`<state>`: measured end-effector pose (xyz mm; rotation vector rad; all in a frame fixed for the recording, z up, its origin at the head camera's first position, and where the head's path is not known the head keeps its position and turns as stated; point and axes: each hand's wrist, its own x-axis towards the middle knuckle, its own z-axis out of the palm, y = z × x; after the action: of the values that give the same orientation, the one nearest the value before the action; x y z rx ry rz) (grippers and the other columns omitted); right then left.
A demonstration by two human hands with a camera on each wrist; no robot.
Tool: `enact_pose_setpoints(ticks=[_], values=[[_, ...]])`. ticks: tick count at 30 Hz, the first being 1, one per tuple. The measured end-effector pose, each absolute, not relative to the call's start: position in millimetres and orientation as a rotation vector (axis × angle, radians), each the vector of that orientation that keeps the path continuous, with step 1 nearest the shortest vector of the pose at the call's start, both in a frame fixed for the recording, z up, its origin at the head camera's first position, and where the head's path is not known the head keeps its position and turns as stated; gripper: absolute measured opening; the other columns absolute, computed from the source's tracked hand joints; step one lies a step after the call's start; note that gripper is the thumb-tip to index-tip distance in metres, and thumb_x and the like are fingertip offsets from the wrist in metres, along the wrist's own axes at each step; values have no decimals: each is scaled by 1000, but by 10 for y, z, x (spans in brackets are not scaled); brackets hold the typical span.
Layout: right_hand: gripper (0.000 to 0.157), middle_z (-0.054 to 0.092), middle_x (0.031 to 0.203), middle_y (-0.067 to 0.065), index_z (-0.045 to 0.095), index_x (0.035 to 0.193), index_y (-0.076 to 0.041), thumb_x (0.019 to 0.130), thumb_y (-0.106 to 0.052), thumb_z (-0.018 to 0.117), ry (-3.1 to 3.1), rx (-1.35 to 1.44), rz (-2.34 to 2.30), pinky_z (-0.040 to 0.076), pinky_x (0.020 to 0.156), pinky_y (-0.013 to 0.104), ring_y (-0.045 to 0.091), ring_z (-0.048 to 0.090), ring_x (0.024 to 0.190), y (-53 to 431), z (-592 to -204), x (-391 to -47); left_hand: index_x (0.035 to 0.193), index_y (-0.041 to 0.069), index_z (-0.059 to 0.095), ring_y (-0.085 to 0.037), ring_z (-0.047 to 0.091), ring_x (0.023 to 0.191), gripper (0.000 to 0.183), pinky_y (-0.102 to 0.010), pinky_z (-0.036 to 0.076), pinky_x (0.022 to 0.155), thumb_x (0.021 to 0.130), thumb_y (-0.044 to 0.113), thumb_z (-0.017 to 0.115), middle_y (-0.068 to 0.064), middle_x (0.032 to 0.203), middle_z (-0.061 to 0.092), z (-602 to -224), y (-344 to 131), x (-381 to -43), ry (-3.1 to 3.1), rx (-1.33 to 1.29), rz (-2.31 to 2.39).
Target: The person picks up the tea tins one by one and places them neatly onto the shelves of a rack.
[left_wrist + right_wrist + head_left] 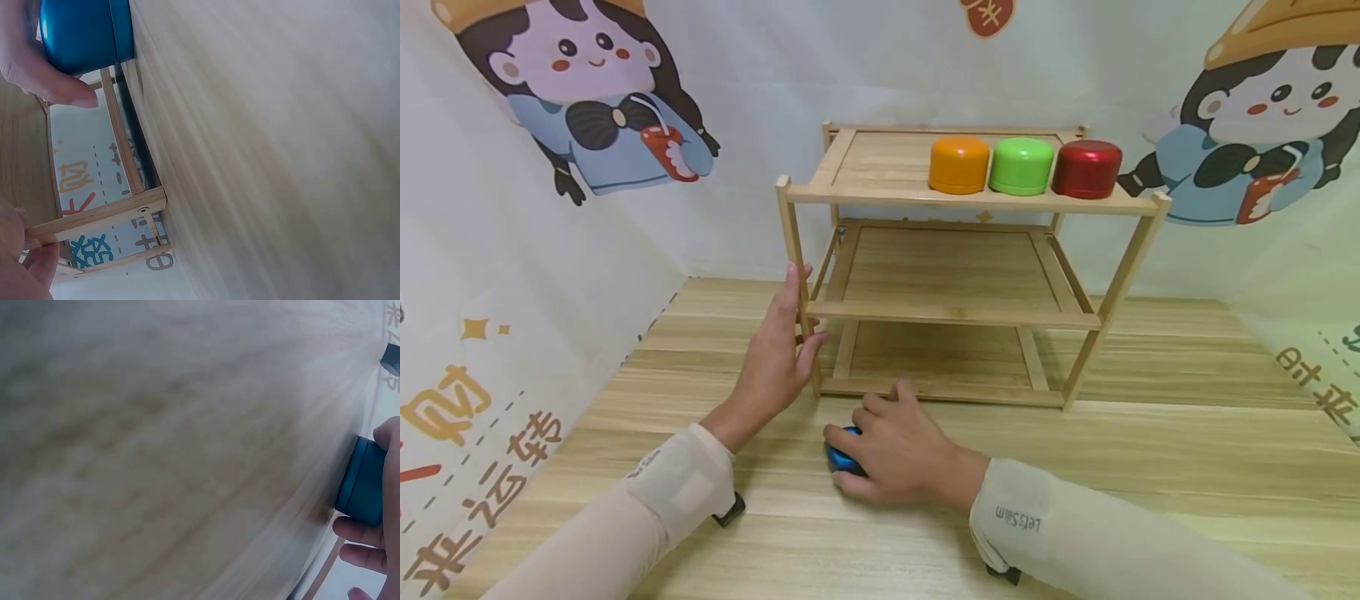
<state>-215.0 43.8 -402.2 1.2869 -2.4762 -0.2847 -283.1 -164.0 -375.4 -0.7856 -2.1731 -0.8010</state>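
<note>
My right hand grips a small blue metallic canister from above, thumb on the near side and fingers over it. In the right wrist view the canister stands upright against the tabletop, partly hidden by the hand. My left hand holds the front left post of a wooden three-tier shelf, with the thumb in front and fingertips round the far side. The left wrist view has the post between these fingers. Orange, green and red canisters stand in a row on the top tier.
The shelf stands on a wood-grain tabletop, its front bottom rail just beyond my right hand. White printed cloth with cartoon figures hangs behind and at both sides. The middle tier and bottom tier show bare boards.
</note>
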Motion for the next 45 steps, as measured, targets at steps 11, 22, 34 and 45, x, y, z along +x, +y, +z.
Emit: enact_pose_setpoints(ticks=[11, 22, 34, 45], values=[[49, 72, 103, -3, 55, 135, -33, 101, -64, 37, -2485, 1254, -275, 47, 85, 48, 18, 61, 98, 444, -4039, -2059, 165, 22, -4, -33, 68, 103, 108, -39, 66, 80, 91, -8, 70, -10, 168, 28, -3748, -1651, -2822, -2172, -784, -799], [48, 71, 105, -2, 55, 136, -32, 101, -62, 42, -2536, 1226, -155, 49, 88, 50, 19, 61, 100, 572, -3915, -2005, 165, 23, -4, -33, 68, 106, 108, -39, 66, 81, 92, -9, 68, -9, 168, 27, -3747, -1645, -2822, -2180, -778, -799], [51, 72, 114, -2, 56, 139, -33, 101, -63, 41, -2577, 1212, -115, 48, 85, 47, 20, 62, 107, 819, -3647, -1980, 165, 22, -4, -32, 68, 104, 108, -38, 65, 83, 92, -7, 69, -7, 169, 27, -3749, -1630, -2841, -2185, -779, -816], [52, 73, 114, -4, 57, 141, -35, 100, -64, 45, -2584, 1190, -53, 47, 86, 48, 18, 60, 104, 930, -3312, -1907, 165, 24, -5, -33, 68, 106, 108, -40, 65, 84, 92, -6, 69, -6, 169, 26, -3739, -1640, -2830, -2198, -778, -819]])
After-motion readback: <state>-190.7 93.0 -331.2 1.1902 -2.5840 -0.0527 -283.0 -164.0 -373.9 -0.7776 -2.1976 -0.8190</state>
